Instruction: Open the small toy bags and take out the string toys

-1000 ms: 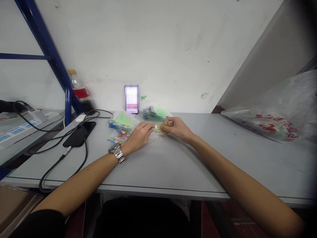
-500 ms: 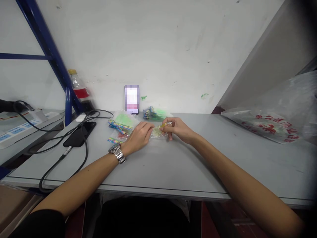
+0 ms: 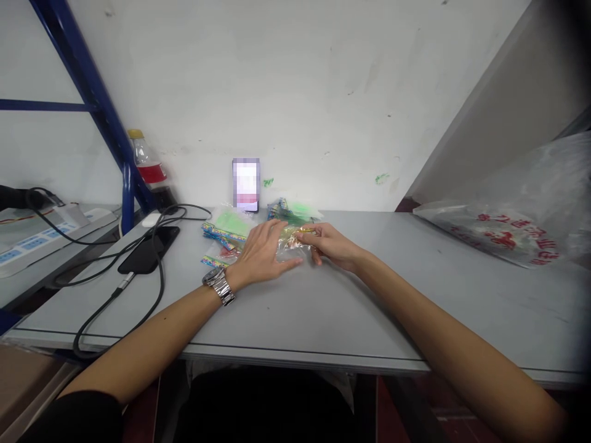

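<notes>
Bagging step, by the look of it: left hand [image 3: 261,255] lies flat, fingers spread, pinning a clear packet [image 3: 290,246] on the surface [image 3: 323,307]. Right hand [image 3: 330,245] pinches the packet's edge w/ a small yellow piece. Next likely needs steady hold.

We have a small clear plastic packet [image 3: 290,245] lying flat on the grey surface [image 3: 323,307], close to its far edge and a little left of the middle. It is crinkled and shiny, with yellowish and reddish contents we cannot make out. Our left hand [image 3: 263,253] lies spread over its left part, thumb along its near side, pressing it down. Our right hand [image 3: 330,245] pinches its right end between thumb and fingertips. Just beyond it, toward the far edge, lie more packets [image 3: 226,229] of the same kind, green with multicoloured strips, touching one another in a loose pile.
</notes>
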Tool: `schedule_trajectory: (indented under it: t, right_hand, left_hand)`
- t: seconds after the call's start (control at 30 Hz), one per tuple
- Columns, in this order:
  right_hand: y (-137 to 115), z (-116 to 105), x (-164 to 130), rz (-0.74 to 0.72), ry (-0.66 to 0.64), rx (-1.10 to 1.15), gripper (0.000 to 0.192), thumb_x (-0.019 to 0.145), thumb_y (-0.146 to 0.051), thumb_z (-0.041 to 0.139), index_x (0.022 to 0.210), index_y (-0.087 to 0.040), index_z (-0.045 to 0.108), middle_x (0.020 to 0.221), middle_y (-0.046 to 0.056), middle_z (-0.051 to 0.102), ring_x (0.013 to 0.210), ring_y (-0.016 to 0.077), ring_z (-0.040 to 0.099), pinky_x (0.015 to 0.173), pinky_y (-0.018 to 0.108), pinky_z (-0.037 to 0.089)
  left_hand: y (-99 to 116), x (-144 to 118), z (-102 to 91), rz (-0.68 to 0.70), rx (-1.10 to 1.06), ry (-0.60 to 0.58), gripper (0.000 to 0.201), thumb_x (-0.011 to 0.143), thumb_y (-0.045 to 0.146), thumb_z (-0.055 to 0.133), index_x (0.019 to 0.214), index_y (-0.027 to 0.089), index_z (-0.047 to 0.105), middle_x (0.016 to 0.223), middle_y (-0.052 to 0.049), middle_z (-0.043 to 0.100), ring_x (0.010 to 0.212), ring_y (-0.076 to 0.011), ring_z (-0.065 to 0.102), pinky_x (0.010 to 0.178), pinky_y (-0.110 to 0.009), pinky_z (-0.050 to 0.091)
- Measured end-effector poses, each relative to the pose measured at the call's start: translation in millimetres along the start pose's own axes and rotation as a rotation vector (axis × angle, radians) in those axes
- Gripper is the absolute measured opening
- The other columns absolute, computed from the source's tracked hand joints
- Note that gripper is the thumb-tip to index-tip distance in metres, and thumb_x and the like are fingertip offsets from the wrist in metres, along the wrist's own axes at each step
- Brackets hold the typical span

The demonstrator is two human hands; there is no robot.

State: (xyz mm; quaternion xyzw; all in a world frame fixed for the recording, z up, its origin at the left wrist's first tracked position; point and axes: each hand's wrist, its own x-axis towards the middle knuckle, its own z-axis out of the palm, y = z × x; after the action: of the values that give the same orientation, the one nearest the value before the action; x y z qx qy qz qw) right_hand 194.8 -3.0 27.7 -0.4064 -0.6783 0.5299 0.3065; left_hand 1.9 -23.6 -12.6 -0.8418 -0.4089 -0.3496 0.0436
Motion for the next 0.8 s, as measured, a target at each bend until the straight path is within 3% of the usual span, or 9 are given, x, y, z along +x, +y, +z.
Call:
schedule_trajectory:
  t: [0.1,0.23,0.37,0.47,0.63,0.8]
  right_hand:
    - [-0.2,-1.4,0.2,0.024,-0.015,0.062,0.027,0.078,-0.041,0.071,0.084,-0.015,0.071,0.097,0.008,0.070,0.040,0.0036,0.047,0.038,0.024,0.039]
    - [-4.6,-3.0,-3.1,0.083,-0.051,0.089,0.034,0.079,-0.039,0.070,0.106,-0.017,0.072,0.098,0.008,0.073,0.034,0.0025,0.042,0.034,0.024,0.037]
    - [-6.4,-4.2,-5.4,0.065,-0.143,0.078,0.045,0.083,-0.038,0.066,0.125,-0.023,0.064,0.103,0.008,0.073,0.032,0.0022,0.042,0.035,0.024,0.038]
    - [-5.0,-4.5,-5.0,0.046,-0.179,0.083,0.043,0.083,-0.038,0.066,0.123,-0.022,0.065,0.101,0.007,0.073,0.033,0.0023,0.043,0.036,0.024,0.039]
    - [-4.1,-3.2,-4.5,0.072,-0.247,0.085,0.038,0.082,-0.042,0.065,0.111,-0.018,0.068,0.072,0.000,0.070,0.030,0.0040,0.043,0.037,0.023,0.039]
    - [-5.3,-0.4,-5.7,0.061,-0.250,0.054,0.041,0.084,-0.050,0.061,0.111,-0.019,0.066,0.084,0.003,0.074,0.030,0.0031,0.042,0.036,0.023,0.038]
  left_hand:
    - [-2.6,-0.8,1.3,-0.030,0.024,-0.051,0.090,0.074,0.050,0.069,0.143,0.012,0.026,0.139,-0.021,0.045,0.126,-0.0356,0.045,0.103,-0.052,0.038]
    - [-3.0,-1.0,-0.6,-0.060,0.081,-0.062,0.084,0.077,0.034,0.064,0.146,0.013,0.021,0.133,-0.020,0.051,0.118,-0.0354,0.051,0.096,-0.051,0.041]
    - [0.6,-0.4,-3.8,-0.037,0.146,-0.073,0.084,0.076,0.030,0.062,0.147,0.014,0.020,0.130,-0.019,0.052,0.113,-0.0344,0.052,0.092,-0.049,0.043]
    - [2.1,0.0,-3.9,-0.023,0.154,-0.066,0.084,0.076,0.026,0.061,0.147,0.015,0.017,0.130,-0.019,0.050,0.115,-0.0337,0.051,0.091,-0.047,0.043]
    - [2.3,-0.1,-2.6,0.019,0.192,-0.045,0.084,0.074,0.018,0.056,0.148,0.013,0.016,0.131,-0.020,0.048,0.115,-0.0331,0.050,0.092,-0.046,0.042]
    - [3.6,-0.7,-2.9,0.063,0.225,-0.035,0.081,0.074,0.015,0.053,0.147,0.013,0.017,0.128,-0.019,0.051,0.113,-0.0316,0.052,0.090,-0.044,0.044]
